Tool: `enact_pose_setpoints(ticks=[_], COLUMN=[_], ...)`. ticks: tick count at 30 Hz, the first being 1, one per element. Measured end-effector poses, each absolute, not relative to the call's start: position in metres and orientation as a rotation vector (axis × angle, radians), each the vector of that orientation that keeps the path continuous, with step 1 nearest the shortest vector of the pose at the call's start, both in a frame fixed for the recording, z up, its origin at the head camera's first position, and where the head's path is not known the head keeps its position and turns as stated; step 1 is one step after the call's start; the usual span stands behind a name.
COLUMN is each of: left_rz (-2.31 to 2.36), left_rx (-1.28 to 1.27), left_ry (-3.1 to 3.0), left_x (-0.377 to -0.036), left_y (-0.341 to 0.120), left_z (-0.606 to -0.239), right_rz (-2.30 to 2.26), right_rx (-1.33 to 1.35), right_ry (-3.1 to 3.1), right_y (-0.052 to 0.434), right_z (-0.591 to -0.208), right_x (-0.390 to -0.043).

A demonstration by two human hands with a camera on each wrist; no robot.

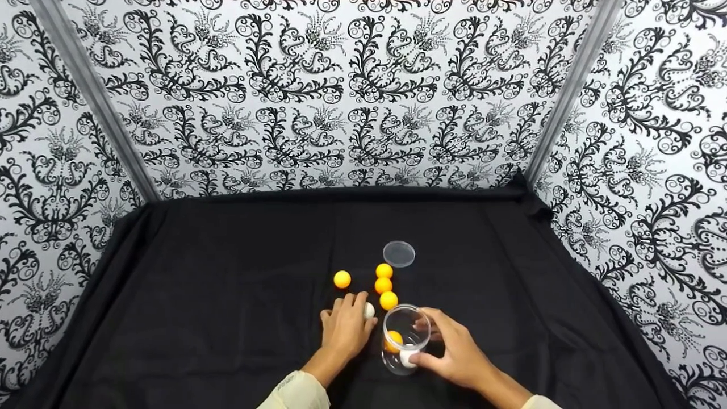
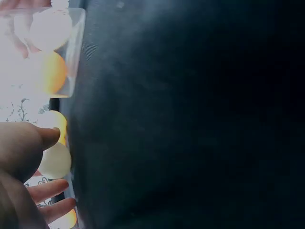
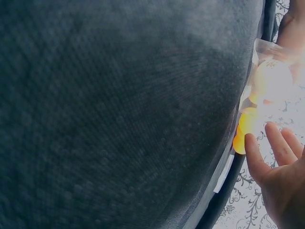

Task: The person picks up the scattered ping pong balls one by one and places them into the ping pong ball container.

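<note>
A black cloth [image 1: 227, 295] covers the table and runs up to patterned walls [image 1: 318, 96] on three sides, with wide bare cloth left, right and behind the small cluster at the front centre. There the right hand [image 1: 460, 352] curls its fingers round a clear plastic cup [image 1: 404, 339], upright, holding one orange ball [image 1: 393, 341] and one white ball [image 1: 408, 357]. Just beside it the left hand [image 1: 345, 329] rests on the cloth, fingers cupped over a second white ball [image 1: 369, 310]. Four loose orange balls lie beyond: three in a touching line [image 1: 384, 285], one apart to the left [image 1: 342, 279]. One clear round lid [image 1: 398, 253] lies flat behind them
</note>
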State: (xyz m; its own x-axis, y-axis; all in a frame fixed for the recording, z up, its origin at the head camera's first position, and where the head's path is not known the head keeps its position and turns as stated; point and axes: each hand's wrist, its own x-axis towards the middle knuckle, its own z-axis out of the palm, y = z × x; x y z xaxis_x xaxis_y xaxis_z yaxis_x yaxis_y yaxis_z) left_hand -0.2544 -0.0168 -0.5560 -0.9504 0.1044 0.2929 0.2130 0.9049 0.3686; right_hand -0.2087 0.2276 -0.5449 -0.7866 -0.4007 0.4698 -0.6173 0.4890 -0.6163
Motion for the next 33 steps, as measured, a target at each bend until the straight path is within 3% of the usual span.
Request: enact_pose_setpoints(ticks=[24,33], left_rz=[-0.501,-0.596], left_rx=[-0.314,-0.348], left_ry=[-2.715,-2.665], left_x=[-0.254,-0.251], left_y=[-0.021,-0.025], left_z=[-0.558,-0.534], right_rz=[1.179,1.171], right_rx=[0.867,0.878], right_ry=[-2.471,-2.468], right_y=[0.228,0.227], right_z=[-0.544,-0.546], right_x=[-0.208,-0.209])
